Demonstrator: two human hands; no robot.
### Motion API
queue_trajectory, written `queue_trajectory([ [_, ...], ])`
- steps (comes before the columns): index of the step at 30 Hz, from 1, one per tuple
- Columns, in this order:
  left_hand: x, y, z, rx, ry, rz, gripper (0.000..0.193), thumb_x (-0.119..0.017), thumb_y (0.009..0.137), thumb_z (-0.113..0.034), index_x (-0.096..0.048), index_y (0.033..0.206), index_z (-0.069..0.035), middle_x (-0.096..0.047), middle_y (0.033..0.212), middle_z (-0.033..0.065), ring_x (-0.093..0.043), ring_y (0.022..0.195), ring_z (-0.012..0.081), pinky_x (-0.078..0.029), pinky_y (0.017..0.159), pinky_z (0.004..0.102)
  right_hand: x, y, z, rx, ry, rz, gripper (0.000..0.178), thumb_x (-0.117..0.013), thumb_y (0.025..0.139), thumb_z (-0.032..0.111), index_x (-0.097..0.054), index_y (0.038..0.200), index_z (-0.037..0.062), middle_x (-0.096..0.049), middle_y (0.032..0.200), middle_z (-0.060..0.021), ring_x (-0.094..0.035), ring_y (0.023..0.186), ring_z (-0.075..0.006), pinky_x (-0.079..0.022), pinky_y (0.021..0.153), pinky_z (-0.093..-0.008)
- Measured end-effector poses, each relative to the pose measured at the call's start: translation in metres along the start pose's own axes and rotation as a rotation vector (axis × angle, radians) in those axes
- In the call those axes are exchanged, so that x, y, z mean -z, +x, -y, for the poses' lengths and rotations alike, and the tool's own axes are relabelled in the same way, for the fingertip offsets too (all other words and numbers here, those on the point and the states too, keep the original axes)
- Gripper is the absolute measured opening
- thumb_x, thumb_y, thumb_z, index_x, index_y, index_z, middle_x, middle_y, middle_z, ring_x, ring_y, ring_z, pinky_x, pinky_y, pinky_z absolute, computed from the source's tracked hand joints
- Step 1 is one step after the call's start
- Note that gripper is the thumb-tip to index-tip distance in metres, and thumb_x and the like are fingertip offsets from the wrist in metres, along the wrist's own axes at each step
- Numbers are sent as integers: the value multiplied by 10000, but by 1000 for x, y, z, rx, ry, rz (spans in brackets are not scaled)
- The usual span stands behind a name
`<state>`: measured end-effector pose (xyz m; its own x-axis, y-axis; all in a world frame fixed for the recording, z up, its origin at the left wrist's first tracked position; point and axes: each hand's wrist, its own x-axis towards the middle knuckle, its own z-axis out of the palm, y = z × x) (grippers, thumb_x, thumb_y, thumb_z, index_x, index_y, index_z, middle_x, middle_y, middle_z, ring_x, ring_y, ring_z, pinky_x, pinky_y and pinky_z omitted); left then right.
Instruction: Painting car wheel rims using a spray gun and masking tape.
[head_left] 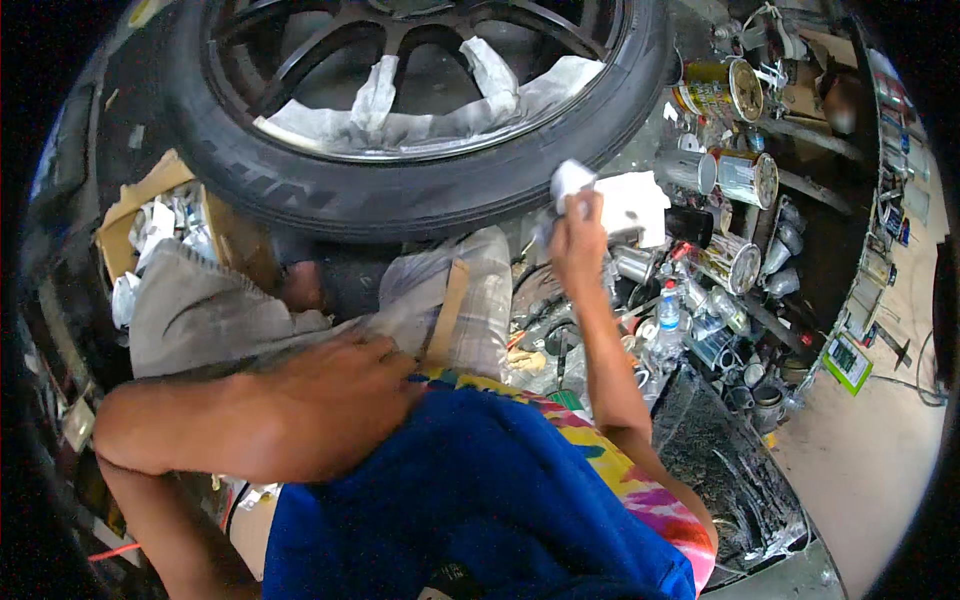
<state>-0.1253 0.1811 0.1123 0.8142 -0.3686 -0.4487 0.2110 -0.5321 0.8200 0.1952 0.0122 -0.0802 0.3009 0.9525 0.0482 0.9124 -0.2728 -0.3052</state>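
Note:
A crumpled white wad (572, 180), paper or cloth, is pinched in the fingers of my right hand (580, 240), just off the tyre's lower right edge. The black tyre (400, 185) lies before me around a dark spoked rim (330, 60). Whitish masking material (430, 128) covers the near part of the rim and runs up two spokes. My left hand (350, 385) lies across my waist, blurred, its fingertips hard to make out. A tan strip (447, 312) rests on my trouser leg beyond it.
A cardboard box (210, 215) of crumpled white scraps stands at the left. To the right are a white sheet (637, 208), several paint-stained cans (745, 178), a clear bottle (668, 308) and a dark crusted panel (725, 460). A green-framed device (848, 362) lies farther right.

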Motion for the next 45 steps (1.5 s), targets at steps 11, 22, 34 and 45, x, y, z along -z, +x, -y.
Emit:
queue_trajectory([
  [11,-50,-27,-14,-106,-20,-287,160,-590,866,-92,-719,856,2,-709,965,238,-692,954,380,-555,871,499,42,72,-10,68,-254,31,385,-598,902,49,-595,1284,97,-470,1483,-146,-679,904,-476,-556,714,-538],
  [22,-65,-22,28,-373,209,-521,177,-668,747,-199,-721,721,-32,-715,740,216,-706,663,371,-546,593,478,-38,-5,230,23,111,172,521,-659,859,46,-537,1366,42,-385,1584,-204,-713,921,-452,-614,717,-492],
  [34,-50,-87,44,-245,336,-201,232,-645,815,-218,-765,812,-20,-699,977,170,-652,1001,335,-502,872,486,-116,121,407,49,300,118,453,-579,900,43,-497,1338,-36,-386,1538,-311,-681,774,-523,-575,699,-569],
  [45,-60,-109,51,-207,315,-261,304,-592,893,-267,-794,895,-39,-676,1087,190,-614,1101,344,-476,905,502,-97,73,387,-18,165,243,497,-572,884,21,-477,1367,-40,-310,1592,-312,-701,764,-514,-603,650,-553],
])
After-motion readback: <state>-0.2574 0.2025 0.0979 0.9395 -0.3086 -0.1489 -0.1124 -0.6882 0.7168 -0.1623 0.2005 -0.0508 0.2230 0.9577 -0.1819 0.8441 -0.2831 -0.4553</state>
